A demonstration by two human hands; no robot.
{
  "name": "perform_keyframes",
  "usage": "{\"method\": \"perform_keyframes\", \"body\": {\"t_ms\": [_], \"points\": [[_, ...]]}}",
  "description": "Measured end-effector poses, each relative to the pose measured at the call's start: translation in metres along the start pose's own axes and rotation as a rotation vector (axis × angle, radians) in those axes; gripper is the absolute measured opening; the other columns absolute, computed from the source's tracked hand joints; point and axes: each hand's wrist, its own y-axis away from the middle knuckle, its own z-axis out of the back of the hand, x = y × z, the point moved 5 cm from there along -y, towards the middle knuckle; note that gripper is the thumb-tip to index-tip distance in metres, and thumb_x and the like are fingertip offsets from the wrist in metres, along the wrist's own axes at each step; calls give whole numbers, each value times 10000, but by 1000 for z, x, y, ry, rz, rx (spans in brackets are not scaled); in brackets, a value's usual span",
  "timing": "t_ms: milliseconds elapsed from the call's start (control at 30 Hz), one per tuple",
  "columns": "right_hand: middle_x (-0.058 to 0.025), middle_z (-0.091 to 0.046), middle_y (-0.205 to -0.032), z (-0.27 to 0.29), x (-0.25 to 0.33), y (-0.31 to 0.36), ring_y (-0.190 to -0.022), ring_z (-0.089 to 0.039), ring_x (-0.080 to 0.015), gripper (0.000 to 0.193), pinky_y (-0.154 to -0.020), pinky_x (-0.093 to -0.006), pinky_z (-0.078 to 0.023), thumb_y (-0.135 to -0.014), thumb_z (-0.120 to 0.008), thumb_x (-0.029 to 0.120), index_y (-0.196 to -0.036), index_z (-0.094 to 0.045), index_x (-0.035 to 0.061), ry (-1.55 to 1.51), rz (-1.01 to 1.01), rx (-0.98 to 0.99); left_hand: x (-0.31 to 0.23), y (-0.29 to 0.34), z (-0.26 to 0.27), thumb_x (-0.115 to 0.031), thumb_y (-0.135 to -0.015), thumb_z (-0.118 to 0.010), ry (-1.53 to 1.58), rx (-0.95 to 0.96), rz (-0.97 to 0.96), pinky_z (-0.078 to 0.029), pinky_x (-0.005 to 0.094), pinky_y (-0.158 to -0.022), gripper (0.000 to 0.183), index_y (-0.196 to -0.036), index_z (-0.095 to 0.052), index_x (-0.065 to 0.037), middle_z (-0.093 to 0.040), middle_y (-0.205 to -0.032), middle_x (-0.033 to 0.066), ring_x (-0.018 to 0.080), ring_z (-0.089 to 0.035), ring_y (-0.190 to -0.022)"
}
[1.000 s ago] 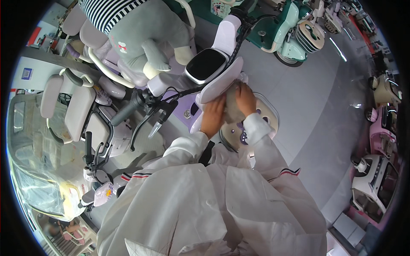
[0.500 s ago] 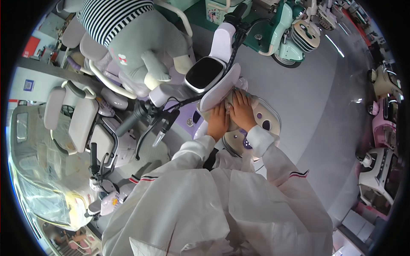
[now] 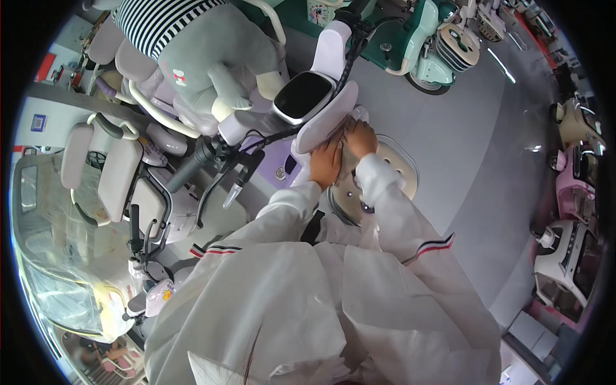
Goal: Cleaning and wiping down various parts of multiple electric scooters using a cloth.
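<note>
A lilac electric scooter stands in front of me, with a dark oval display between its handlebars. Both of my hands are at its front, just below the lilac panel under the display. My left hand lies against the front with its fingers stretched out. Beside it, my right hand has its fingers bent over a crumpled grey-brown cloth; the fingertips are partly hidden. Underneath my right forearm sits the beige, rounded front piece with holes in it, partly covered by my sleeve.
A large grey plush toy in a striped top sits on a scooter at the far left. A green scooter stands far right. More scooters line the left, near a plastic-wrapped vehicle. Pink and white vehicles stand along the right.
My right hand has moved up and slightly left, and its fingers have gone from stretched to bent. My left hand stays about where it was. The view has shifted slightly.
</note>
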Motion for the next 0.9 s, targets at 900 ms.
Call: {"method": "perform_keyframes", "body": {"t_ms": [900], "points": [[-224, -524, -1075, 2, -27, 19, -1035, -486, -373, 311, -886, -471, -389, -840, -461, 175, -1049, -515, -48, -265, 302, -443, 18, -9, -22, -172, -876, -418, 212, -30, 109, -217, 459, -1054, 556, -1380, -298, 33, -336, -1381, 251, 443, -333, -1224]]}}
